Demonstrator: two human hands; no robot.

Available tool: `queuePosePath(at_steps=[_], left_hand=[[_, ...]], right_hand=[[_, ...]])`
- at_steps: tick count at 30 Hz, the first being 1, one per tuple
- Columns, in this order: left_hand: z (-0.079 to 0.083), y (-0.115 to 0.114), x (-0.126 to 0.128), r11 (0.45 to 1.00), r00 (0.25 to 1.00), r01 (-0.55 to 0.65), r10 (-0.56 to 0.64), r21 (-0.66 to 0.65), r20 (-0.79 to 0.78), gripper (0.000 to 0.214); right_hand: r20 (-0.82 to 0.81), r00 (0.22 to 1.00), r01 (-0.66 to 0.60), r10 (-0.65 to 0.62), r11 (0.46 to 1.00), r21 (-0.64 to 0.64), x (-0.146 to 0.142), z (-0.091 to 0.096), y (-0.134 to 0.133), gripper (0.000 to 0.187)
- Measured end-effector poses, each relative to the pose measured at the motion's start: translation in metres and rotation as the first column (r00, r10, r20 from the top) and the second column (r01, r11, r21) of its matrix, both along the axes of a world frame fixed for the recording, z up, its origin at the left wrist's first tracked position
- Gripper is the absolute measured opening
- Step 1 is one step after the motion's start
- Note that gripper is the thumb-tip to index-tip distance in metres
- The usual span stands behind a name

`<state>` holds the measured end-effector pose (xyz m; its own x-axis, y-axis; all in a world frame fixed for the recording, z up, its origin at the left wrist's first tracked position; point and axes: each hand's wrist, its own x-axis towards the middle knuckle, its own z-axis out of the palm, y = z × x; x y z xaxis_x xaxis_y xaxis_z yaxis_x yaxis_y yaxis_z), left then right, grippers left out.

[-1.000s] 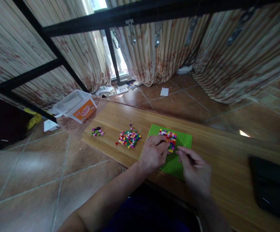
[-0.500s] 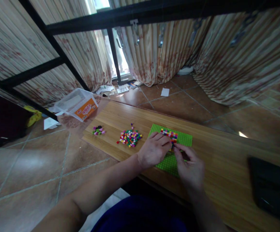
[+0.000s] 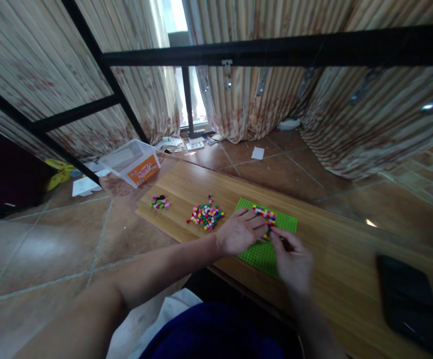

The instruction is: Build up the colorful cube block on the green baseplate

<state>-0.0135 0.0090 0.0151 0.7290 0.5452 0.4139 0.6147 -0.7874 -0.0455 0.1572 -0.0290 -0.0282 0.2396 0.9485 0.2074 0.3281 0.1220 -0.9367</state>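
A green studded baseplate point(image 3: 287, 222) lies on the wooden board point(image 3: 328, 234) in front of me. A patch of small multicoloured bricks point(image 3: 264, 214) is pressed onto its far part. My left hand point(image 3: 239, 232) rests on the plate's left side, fingers curled against the brick patch. My right hand point(image 3: 293, 257) sits just to the right, its fingers pinched together at the patch's near edge; what they pinch is too small to make out. A heap of loose coloured bricks point(image 3: 206, 217) lies left of the plate.
A smaller cluster of bricks point(image 3: 160, 202) lies at the board's left end. A clear plastic tub with an orange label point(image 3: 134, 162) stands on the tiled floor beyond. A black flat object point(image 3: 408, 301) rests on the board at right. Curtains and black bars stand behind.
The view has tilted up and shifted slightly. Both hands have drawn closer together at the near edge of the brick patch; my right hand's fingers went from loosely curled to a pinch.
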Motion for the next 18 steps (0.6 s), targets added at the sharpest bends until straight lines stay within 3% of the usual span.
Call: queuePosePath(at_steps=[6, 11, 18], left_hand=[[0.0, -0.01, -0.009, 0.981, 0.965, -0.145, 0.169, -0.125, 0.2, 0.03], [-0.013, -0.022, -0.027, 0.939, 0.868, -0.256, 0.328, -0.229, 0.372, 0.027], [-0.04, -0.044, -0.041, 0.875, 0.747, -0.302, 0.464, -0.378, 0.476, 0.024]], right_hand=[[-0.06, 0.997, 0.051, -0.053, 0.998, -0.031, 0.004, 0.006, -0.001, 0.032], [-0.047, 0.991, 0.128, -0.129, 0.992, -0.018, 0.004, 0.008, -0.008, 0.032], [0.235, 0.97, 0.018, -0.058, 0.985, 0.169, -0.003, 0.02, 0.0, 0.031]])
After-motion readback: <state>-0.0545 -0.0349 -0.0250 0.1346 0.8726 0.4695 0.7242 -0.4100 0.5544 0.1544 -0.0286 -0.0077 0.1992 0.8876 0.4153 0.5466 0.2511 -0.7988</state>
